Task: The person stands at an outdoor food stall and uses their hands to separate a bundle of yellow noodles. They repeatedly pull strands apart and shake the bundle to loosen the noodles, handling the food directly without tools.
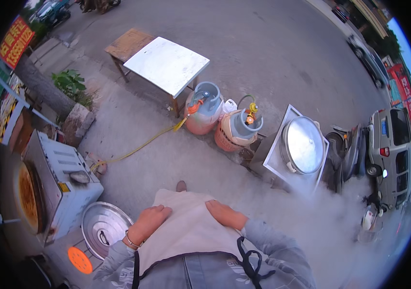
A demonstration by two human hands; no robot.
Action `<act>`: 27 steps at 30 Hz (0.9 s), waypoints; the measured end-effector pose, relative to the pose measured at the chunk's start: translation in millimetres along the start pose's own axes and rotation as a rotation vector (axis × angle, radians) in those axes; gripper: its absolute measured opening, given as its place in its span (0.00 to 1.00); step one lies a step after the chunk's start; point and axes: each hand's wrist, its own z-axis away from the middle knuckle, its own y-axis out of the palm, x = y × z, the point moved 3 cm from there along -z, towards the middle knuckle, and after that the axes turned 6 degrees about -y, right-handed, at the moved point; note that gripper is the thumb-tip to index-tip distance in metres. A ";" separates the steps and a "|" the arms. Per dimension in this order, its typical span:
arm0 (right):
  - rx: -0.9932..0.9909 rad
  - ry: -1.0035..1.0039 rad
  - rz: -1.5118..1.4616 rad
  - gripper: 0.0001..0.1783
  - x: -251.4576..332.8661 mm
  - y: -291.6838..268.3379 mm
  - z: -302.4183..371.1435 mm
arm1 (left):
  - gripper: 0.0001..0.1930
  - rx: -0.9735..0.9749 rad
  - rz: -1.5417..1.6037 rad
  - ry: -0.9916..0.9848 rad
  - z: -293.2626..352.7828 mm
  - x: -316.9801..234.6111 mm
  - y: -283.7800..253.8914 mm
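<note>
A beige apron (pixel 188 226) with black ties hangs over my front. My left hand (pixel 153 221), with a bracelet at the wrist, is closed on the apron's left side, fingers curled. On the opposite side my right hand (pixel 225 215) grips the cloth, its fingertips partly hidden by the fabric. Between the two hands the cloth is spread out. Below my left forearm lies a round metal lid (pixel 106 226). Beside that lid is an orange perforated disc (pixel 80 260).
A griddle stove (pixel 65 178) with a round flatbread (pixel 31 197) stands left. Ahead are two gas cylinders (pixel 203 113) (pixel 236 130), a yellow hose (pixel 140 150) and a white-topped table (pixel 167 62). Steam surrounds a lidded steamer (pixel 303 144) at right. Vehicles line the road.
</note>
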 end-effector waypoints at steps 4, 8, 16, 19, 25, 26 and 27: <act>0.096 0.065 0.021 0.16 -39.7 27.6 -48.7 | 0.13 0.056 -0.084 0.043 -33.0 30.5 -27.8; 0.110 0.104 0.030 0.18 -83.6 46.1 -99.0 | 0.13 0.074 -0.121 0.085 -55.1 27.8 -40.2; 0.251 0.058 0.011 0.22 -123.9 48.9 -114.7 | 0.14 0.042 -0.141 0.109 -84.9 25.0 -34.4; 0.346 -0.089 -0.098 0.24 -105.8 11.8 -98.7 | 0.15 0.024 -0.187 0.120 -92.2 18.4 -34.6; -0.092 0.001 -0.235 0.21 -25.1 -83.5 -50.2 | 0.14 0.029 -0.268 0.144 -105.1 -1.7 -47.1; 0.024 0.013 -0.062 0.18 -16.6 -90.8 -42.2 | 0.13 0.031 -0.275 0.132 -105.2 -2.2 -46.9; -0.009 0.035 -0.091 0.18 -8.5 -103.6 -31.8 | 0.13 0.044 -0.283 0.129 -105.3 -3.0 -46.4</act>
